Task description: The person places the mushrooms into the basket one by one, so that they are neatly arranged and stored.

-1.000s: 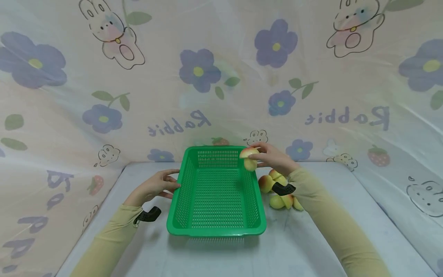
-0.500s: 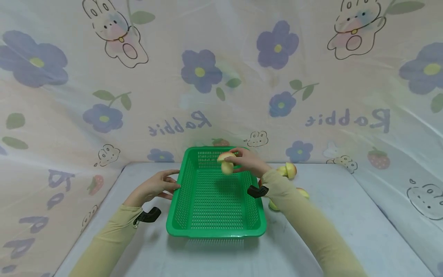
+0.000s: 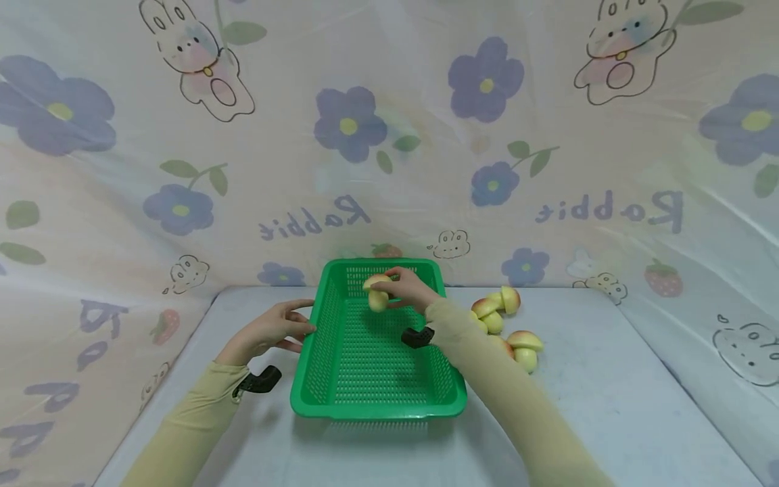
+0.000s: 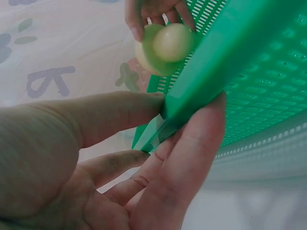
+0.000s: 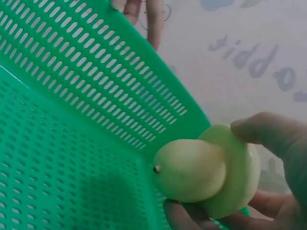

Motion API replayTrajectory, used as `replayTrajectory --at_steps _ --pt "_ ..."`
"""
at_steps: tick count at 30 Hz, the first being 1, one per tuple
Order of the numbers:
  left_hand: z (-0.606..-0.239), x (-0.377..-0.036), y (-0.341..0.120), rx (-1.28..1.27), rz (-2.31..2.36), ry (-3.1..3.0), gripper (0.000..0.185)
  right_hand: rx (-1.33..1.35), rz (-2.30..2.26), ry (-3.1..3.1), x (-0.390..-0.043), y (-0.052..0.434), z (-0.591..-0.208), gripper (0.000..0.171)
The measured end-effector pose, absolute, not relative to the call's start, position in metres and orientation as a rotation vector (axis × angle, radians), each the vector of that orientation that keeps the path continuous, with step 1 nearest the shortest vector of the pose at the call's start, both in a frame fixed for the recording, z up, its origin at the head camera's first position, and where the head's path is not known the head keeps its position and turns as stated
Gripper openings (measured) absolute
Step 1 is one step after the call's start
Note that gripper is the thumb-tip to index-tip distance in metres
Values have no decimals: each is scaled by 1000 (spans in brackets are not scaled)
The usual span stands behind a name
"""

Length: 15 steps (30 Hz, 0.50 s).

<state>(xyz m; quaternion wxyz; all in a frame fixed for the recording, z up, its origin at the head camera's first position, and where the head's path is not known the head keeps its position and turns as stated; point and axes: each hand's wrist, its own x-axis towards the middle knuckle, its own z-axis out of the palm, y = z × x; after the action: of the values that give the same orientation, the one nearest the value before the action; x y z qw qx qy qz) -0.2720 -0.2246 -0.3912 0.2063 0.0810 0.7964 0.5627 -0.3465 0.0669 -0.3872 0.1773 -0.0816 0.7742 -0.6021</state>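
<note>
Toy mushroom pinched by right hand, left hand gripping basket rim, cap partly hidden.

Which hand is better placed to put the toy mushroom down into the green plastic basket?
The right hand: it already holds the pale toy mushroom over the green perforated plastic basket. The left hand only grips the basket's left rim.

The head view looks forward and down over the whole bench. Each wrist view sits very close under its own grip, facing up past it. All three share the green basket and toy mushroom.
</note>
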Motion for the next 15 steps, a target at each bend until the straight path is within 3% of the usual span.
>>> replayTrajectory --at_steps 5,15 --pt "-392 -270 -226 217 1578 2213 72 -227 -1701 2180 -346 54 -399 54" --pt "-389 -274 -224 201 1579 2182 71 -183 -1634 2211 -342 44 -410 60"
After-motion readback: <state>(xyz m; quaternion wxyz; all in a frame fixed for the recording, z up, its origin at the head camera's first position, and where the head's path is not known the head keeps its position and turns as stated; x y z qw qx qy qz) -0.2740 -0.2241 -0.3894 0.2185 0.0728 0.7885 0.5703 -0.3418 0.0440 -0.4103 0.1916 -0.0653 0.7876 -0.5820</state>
